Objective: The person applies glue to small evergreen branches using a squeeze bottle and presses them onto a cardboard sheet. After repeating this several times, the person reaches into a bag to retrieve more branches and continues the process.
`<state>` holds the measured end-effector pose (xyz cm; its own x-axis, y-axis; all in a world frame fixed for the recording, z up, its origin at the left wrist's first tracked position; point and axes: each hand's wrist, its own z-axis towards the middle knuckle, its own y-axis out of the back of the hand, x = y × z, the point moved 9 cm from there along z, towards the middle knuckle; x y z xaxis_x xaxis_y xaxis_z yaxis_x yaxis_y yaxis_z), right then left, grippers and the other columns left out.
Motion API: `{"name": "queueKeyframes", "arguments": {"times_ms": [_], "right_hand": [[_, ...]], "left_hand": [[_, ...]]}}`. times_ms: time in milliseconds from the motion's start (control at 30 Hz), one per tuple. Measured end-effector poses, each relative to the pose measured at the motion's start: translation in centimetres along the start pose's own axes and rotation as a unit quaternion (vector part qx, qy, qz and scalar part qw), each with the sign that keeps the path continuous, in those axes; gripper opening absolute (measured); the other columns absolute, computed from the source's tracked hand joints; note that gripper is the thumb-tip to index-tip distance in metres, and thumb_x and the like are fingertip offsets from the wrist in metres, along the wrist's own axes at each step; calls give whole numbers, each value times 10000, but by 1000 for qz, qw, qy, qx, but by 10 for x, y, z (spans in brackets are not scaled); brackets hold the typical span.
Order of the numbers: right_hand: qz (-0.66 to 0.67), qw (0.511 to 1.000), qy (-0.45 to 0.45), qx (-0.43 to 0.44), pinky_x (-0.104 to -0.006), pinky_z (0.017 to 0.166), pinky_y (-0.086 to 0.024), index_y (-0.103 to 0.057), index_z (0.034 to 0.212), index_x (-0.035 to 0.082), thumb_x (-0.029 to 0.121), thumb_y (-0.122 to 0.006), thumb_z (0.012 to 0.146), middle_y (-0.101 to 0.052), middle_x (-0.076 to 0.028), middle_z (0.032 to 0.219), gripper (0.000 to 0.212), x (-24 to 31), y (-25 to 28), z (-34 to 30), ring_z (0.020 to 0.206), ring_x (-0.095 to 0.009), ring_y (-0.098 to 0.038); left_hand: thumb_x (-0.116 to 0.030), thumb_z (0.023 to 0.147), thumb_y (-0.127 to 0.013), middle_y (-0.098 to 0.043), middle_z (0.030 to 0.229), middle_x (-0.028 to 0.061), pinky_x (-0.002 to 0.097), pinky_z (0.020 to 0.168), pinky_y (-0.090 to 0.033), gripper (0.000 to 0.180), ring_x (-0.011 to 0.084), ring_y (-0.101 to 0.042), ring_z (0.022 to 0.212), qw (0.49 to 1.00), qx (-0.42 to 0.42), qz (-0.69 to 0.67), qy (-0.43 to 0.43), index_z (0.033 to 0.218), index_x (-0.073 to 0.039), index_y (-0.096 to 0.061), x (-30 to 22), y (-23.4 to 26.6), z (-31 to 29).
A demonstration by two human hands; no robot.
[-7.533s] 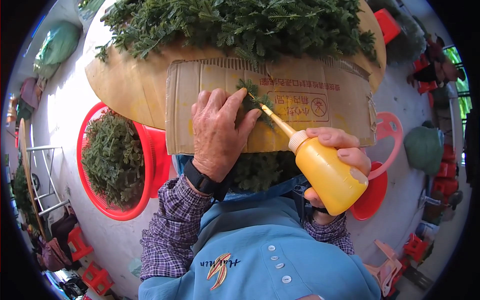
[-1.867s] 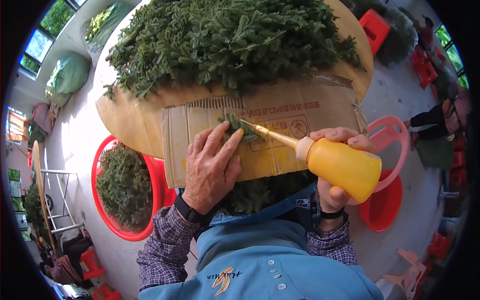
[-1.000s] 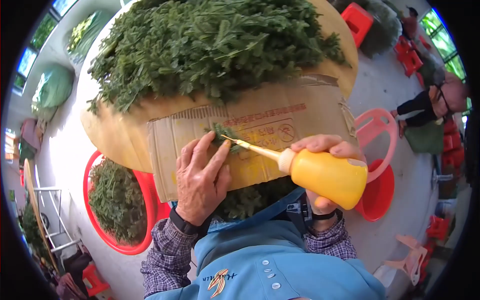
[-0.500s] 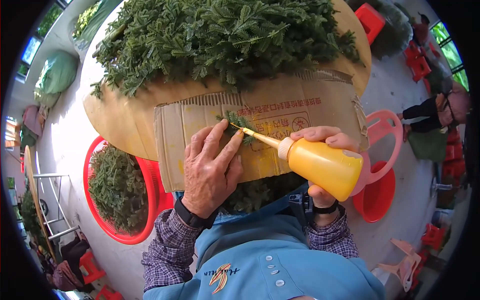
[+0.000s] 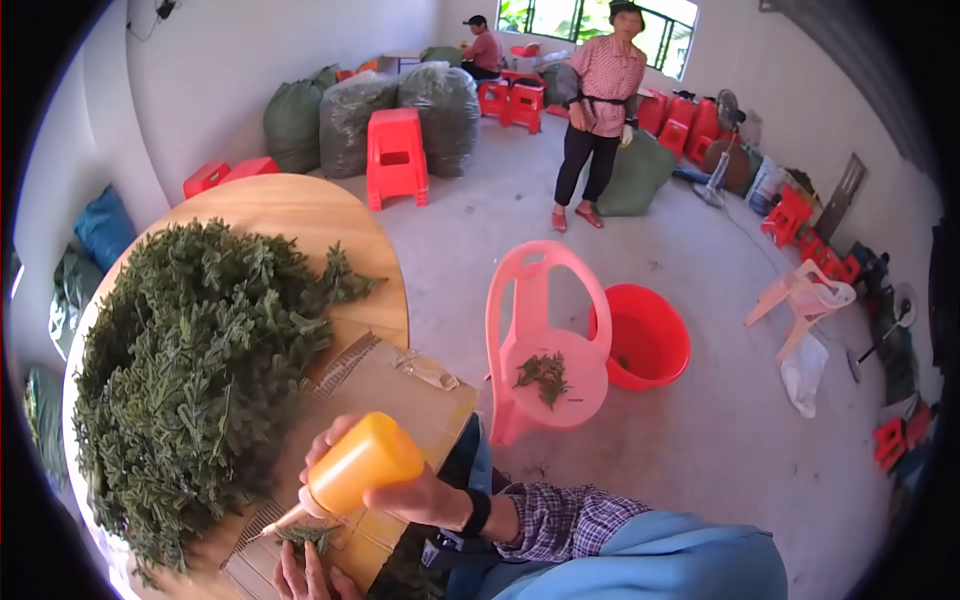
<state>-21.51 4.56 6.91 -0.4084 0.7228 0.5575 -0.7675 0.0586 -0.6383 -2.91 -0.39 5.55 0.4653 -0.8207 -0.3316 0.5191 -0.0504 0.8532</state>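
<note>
My right hand (image 5: 415, 498) is wrapped round a yellow squeeze bottle (image 5: 368, 460). The bottle is tilted, its long thin nozzle pointing down and left. Under the nozzle lies a small green fir sprig (image 5: 312, 536) on a flattened piece of cardboard (image 5: 435, 400). Low in the view, the fingertips of my left hand (image 5: 308, 574) hold the sprig against the cardboard; the rest of that hand is cut off by the lower edge. A big heap of green fir sprigs (image 5: 190, 370) covers much of the round wooden table (image 5: 290, 205) beyond the cardboard.
Right of the table stands a pink plastic chair (image 5: 548, 345) with a few sprigs on its seat, beside a red tub (image 5: 650, 340). A person (image 5: 605, 90) stands farther back; another sits near the wall. Red stools (image 5: 396, 150) and stuffed bags (image 5: 440, 115) line the back.
The view has swung up and to the right, bringing the room, chair and standing person in. My right hand still holds the bottle, and my left hand stays at the sprig.
</note>
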Motion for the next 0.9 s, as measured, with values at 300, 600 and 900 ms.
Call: {"name": "queueKeyframes", "arguments": {"times_ms": [300, 600, 900], "right_hand": [[88, 993, -73, -9, -444, 966, -495, -439, 1290, 68, 341, -786, 841, -576, -150, 1195, 630, -32, -5, 10, 1155, -319, -589], [-188, 981, 40, 41, -479, 875, -537, -444, 1270, 46, 476, -768, 801, -584, -202, 1132, 714, 31, -1, 1, 989, -378, -624], [-227, 965, 37, 129, -495, 918, -535, -389, 1248, 81, 419, -839, 771, -535, -200, 1172, 738, 16, -16, -17, 1066, -360, -602]], "left_hand": [[-95, 806, -549, -548, 1321, 245, 503, 1031, -403, 440, 447, -495, 1176, 1000, -24, 17, 9, 1225, 2, -638, 27, -11, -12], [-80, 779, -636, -595, 1302, 157, 450, 981, -447, 407, 349, -545, 1154, 997, -39, 26, 53, 1184, -77, -678, 26, -7, 9], [-102, 773, -640, -594, 1316, 153, 448, 980, -440, 429, 342, -548, 1155, 998, -34, 11, 52, 1201, -82, -667, 30, -5, -3]]}}
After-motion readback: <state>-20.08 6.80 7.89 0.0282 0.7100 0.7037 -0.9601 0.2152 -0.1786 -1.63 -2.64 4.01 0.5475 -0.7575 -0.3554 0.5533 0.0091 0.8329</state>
